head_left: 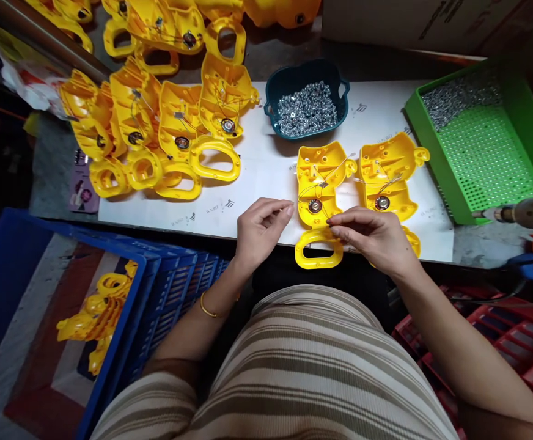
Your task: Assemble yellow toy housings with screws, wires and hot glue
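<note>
In front of me lies a yellow plastic shell half (307,165), open side up, with thin wires, a round speaker-like disc (315,206) and an oval handle loop (319,264) at its near end. My right hand (376,237) is closed in a pinch at the shell's lower right, just above the loop. Whatever its fingertips hold is too small to make out. Left of the shell and apart from it, my left hand (261,231) is also pinched, its contents hidden. A second wired shell half (385,162) lies to the right, partly covered by my right hand.
A dark bowl of small screws (307,110) stands behind the shells. At right are a green basket (459,177) with more screws and a screwdriver-like tool (518,212). Several wired yellow shells (179,119) crowd the left. A blue crate (142,256) stands below.
</note>
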A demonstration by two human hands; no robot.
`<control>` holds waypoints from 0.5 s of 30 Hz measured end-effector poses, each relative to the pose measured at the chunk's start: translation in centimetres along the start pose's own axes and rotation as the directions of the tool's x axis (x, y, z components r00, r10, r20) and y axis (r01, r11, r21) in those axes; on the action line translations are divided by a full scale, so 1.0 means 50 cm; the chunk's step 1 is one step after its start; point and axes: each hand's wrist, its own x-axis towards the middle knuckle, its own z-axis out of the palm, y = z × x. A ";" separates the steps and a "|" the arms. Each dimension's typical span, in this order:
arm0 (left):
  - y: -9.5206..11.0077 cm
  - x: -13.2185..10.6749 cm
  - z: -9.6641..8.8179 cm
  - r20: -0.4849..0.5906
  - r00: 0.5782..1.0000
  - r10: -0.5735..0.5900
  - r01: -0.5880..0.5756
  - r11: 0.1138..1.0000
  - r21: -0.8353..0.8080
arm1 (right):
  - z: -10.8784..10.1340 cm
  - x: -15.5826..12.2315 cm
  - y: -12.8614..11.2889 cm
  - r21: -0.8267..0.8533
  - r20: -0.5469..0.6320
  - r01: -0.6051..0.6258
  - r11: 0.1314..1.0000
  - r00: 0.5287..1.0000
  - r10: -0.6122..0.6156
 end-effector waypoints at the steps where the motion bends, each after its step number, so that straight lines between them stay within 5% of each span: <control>1: -0.010 -0.010 0.000 -0.020 0.999 0.048 -0.046 0.994 0.102 | -0.003 -0.001 0.002 -0.045 -0.004 0.042 0.998 0.999 -0.042; 7: -0.020 -0.064 0.018 0.137 0.982 0.133 -0.183 0.865 0.468 | 0.013 -0.004 0.009 -0.292 -0.070 0.115 0.950 0.987 -0.141; 15: -0.017 -0.076 0.033 0.173 0.969 0.176 -0.240 0.836 0.493 | 0.039 0.006 0.005 -0.537 0.052 0.231 0.811 0.969 -0.241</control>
